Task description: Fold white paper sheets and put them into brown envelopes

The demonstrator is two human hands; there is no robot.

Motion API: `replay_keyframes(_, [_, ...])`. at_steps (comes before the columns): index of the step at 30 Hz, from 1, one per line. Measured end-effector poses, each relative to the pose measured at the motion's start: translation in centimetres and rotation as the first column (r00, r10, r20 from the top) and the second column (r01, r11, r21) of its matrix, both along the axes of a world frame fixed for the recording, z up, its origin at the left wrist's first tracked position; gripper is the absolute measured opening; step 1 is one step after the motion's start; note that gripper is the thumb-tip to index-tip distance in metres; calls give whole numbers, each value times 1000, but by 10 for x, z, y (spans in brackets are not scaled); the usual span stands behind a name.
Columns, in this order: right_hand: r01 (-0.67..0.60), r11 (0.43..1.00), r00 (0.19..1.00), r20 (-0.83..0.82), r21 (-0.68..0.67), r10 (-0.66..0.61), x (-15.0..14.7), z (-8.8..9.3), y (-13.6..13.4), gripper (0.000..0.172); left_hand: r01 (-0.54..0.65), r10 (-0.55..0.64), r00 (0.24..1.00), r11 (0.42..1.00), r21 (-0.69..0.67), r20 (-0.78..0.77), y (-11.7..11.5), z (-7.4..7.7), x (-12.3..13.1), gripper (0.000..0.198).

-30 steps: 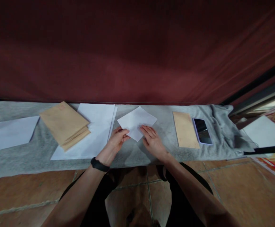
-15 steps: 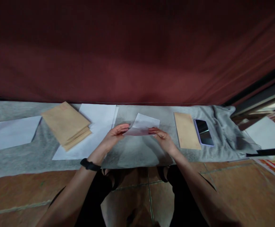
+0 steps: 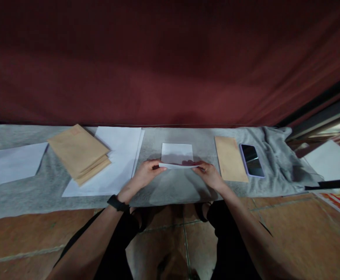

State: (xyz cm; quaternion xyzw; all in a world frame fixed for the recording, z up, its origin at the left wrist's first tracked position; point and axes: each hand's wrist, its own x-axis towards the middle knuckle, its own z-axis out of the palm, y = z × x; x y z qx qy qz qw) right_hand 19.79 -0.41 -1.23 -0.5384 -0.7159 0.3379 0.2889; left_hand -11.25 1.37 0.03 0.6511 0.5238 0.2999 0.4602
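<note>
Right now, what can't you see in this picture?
All in the head view:
Left paper: end cut off by picture edge.
White sheets: partly hidden under brown envelopes.
Red mark on the top envelope: too small to read.
Small paper: its underside, hidden by its top.

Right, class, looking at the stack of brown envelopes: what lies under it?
White sheets show beneath the right side of the brown envelopes, and grey cloth borders their left. Whatever else the stack covers cannot be seen.
</note>
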Motion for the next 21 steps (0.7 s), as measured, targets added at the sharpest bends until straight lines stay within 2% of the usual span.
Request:
replay_keyframes(5, [76,997,995,62,-1,-76,-3,2,4,24,-29,32,999,996,78,-33,5,-5,6,27])
replay_keyframes(10, [93,995,989,118,-43,-87,-8,4,9,24,-103,112,981,992,69,-157,11,0,11,21])
replay_keyframes(16, [142,990,984,115,-15,-139,-10,3,10,34,-132,139,984,989,67,-113,13,1,16,21])
replay_keyframes(21, [186,982,963,201,-7,-181,-13,2,15,28,-191,200,972,978,79,-121,16,-3,25,15])
